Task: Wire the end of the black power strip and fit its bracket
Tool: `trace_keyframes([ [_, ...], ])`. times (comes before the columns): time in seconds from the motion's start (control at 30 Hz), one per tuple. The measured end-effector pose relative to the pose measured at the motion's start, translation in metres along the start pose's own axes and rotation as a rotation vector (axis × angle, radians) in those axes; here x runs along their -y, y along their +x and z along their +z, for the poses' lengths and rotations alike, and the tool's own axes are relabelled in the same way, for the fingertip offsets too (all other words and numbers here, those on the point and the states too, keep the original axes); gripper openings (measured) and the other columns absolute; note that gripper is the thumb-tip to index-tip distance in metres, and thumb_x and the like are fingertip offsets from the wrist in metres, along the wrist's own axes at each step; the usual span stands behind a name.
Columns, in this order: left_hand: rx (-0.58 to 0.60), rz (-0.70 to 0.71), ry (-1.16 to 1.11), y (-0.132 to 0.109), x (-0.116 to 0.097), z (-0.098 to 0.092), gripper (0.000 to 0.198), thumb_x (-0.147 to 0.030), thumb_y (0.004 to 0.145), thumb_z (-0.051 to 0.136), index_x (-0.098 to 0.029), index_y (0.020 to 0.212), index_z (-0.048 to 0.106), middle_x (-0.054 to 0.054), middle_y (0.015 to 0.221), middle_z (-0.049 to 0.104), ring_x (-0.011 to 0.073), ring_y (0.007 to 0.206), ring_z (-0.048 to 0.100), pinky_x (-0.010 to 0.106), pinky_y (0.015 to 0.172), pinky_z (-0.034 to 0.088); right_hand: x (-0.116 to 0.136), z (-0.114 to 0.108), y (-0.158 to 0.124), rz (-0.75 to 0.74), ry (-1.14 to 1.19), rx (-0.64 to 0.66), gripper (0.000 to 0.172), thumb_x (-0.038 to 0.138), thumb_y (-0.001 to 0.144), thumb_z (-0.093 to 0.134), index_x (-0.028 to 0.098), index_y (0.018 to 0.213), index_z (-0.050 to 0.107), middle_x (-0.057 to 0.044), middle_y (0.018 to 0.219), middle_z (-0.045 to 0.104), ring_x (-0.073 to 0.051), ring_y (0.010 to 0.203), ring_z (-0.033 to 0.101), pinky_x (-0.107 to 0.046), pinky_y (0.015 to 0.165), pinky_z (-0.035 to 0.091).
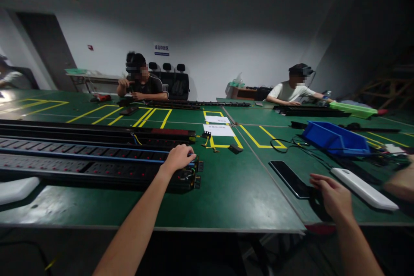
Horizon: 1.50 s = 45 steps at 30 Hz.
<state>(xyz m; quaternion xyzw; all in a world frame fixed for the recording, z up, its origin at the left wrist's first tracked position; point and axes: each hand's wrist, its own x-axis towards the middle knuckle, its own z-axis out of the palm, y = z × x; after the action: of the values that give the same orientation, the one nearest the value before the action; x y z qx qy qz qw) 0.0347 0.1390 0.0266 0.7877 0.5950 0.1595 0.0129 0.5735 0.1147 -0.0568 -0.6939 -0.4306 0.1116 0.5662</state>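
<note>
Long black power strips (123, 170) with rows of sockets lie side by side at the left of the table. My left hand (179, 158) is closed over the right end of these strips, its fingertips curled down beside the end connectors. Near the table's front edge at the right, my right hand (334, 198) is closed, thumb and fingers together at a dark ring-shaped thing that looks like a roll of black tape (317, 207). It is partly hidden by the hand. A smartphone (289, 179) lies just left of that hand, and a white power bank (364, 187) lies to its right.
A blue bin (336, 138) and black cables (287, 144) lie beyond my right hand. Paper sheets (218, 130) and yellow tape lines mark the green table (239, 194). Two people sit across; another person's hand (401, 179) shows at the right edge.
</note>
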Motion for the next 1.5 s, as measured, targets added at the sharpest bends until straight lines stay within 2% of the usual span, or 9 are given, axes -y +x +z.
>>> trace_keyframes([
  [0.1, -0.005, -0.008, -0.002, -0.001, -0.001, 0.001, 0.03, -0.044, 0.092, 0.054, -0.022, 0.099, 0.074, 0.01, 0.104, 0.071, 0.0249, 0.098, 0.066, 0.034, 0.085, 0.05, 0.013, 0.0, -0.002, 0.077, -0.059, 0.049, 0.025, 0.04, 0.063, 0.058, 0.027, 0.078, 0.074, -0.018, 0.081, 0.075, -0.037, 0.078, 0.072, -0.05, 0.065, 0.053],
  [0.27, -0.008, -0.026, 0.001, -0.002, -0.002, 0.001, 0.03, -0.044, 0.091, 0.055, -0.022, 0.098, 0.074, 0.01, 0.105, 0.071, 0.0248, 0.099, 0.066, 0.033, 0.086, 0.051, 0.062, 0.026, -0.016, -0.065, -0.207, -0.038, 0.03, 0.043, 0.071, 0.052, 0.028, 0.083, 0.075, -0.012, 0.085, 0.076, -0.032, 0.074, 0.069, -0.044, 0.063, 0.049],
  [0.33, -0.013, -0.022, 0.003, -0.002, -0.002, 0.001, 0.031, -0.045, 0.092, 0.054, -0.023, 0.098, 0.074, 0.01, 0.105, 0.071, 0.0251, 0.099, 0.066, 0.033, 0.085, 0.051, 0.092, 0.05, -0.025, -0.151, -0.134, 0.015, 0.034, 0.041, 0.071, 0.051, 0.024, 0.088, 0.075, -0.01, 0.083, 0.076, -0.031, 0.076, 0.069, -0.041, 0.065, 0.049],
  [0.5, -0.015, -0.012, 0.006, -0.001, 0.0, 0.002, 0.031, -0.045, 0.092, 0.052, -0.023, 0.098, 0.073, 0.01, 0.105, 0.07, 0.0249, 0.098, 0.065, 0.032, 0.084, 0.05, 0.171, 0.131, -0.047, -0.368, 0.11, 0.367, 0.029, 0.035, 0.073, 0.052, 0.018, 0.086, 0.073, -0.008, 0.081, 0.074, -0.025, 0.078, 0.069, -0.033, 0.071, 0.05],
  [0.63, -0.016, -0.005, 0.006, -0.001, 0.002, 0.004, 0.031, -0.045, 0.092, 0.052, -0.023, 0.098, 0.073, 0.01, 0.104, 0.07, 0.0255, 0.098, 0.065, 0.034, 0.085, 0.05, 0.204, 0.195, -0.072, -0.477, -0.107, 0.499, 0.026, 0.027, 0.083, 0.05, 0.019, 0.095, 0.072, -0.006, 0.08, 0.073, -0.023, 0.074, 0.066, -0.031, 0.068, 0.047],
  [0.77, -0.008, -0.005, 0.005, 0.0, 0.002, 0.004, 0.031, -0.045, 0.093, 0.053, -0.023, 0.099, 0.073, 0.01, 0.105, 0.07, 0.0246, 0.098, 0.065, 0.033, 0.086, 0.049, 0.194, 0.235, -0.101, -0.71, -0.456, 0.438, 0.026, 0.02, 0.087, 0.052, 0.018, 0.107, 0.069, -0.013, 0.107, 0.07, -0.029, 0.104, 0.061, -0.037, 0.086, 0.045],
  [0.87, -0.007, -0.001, 0.017, 0.0, 0.002, 0.003, 0.031, -0.045, 0.093, 0.053, -0.022, 0.1, 0.073, 0.01, 0.105, 0.07, 0.0246, 0.098, 0.065, 0.032, 0.084, 0.049, 0.177, 0.246, -0.112, -0.722, -0.509, 0.546, 0.028, 0.019, 0.091, 0.05, 0.017, 0.114, 0.066, -0.013, 0.107, 0.068, -0.025, 0.096, 0.063, -0.033, 0.084, 0.044],
  [1.1, -0.007, 0.015, 0.048, 0.001, 0.002, 0.004, 0.029, -0.043, 0.093, 0.053, -0.022, 0.099, 0.072, 0.009, 0.102, 0.069, 0.0246, 0.096, 0.065, 0.032, 0.082, 0.049, 0.164, 0.247, -0.107, -0.618, -0.518, 0.682, 0.034, 0.02, 0.093, 0.048, 0.016, 0.125, 0.058, -0.013, 0.112, 0.071, -0.023, 0.099, 0.066, -0.028, 0.078, 0.043],
  [1.5, -0.026, 0.014, 0.053, 0.0, 0.003, 0.006, 0.03, -0.045, 0.093, 0.054, -0.023, 0.099, 0.073, 0.008, 0.101, 0.069, 0.0242, 0.096, 0.065, 0.032, 0.081, 0.05, 0.167, 0.247, -0.113, -0.619, -0.68, 0.653, 0.037, 0.028, 0.095, 0.047, 0.015, 0.129, 0.055, -0.016, 0.118, 0.07, -0.028, 0.103, 0.068, -0.032, 0.082, 0.046],
])
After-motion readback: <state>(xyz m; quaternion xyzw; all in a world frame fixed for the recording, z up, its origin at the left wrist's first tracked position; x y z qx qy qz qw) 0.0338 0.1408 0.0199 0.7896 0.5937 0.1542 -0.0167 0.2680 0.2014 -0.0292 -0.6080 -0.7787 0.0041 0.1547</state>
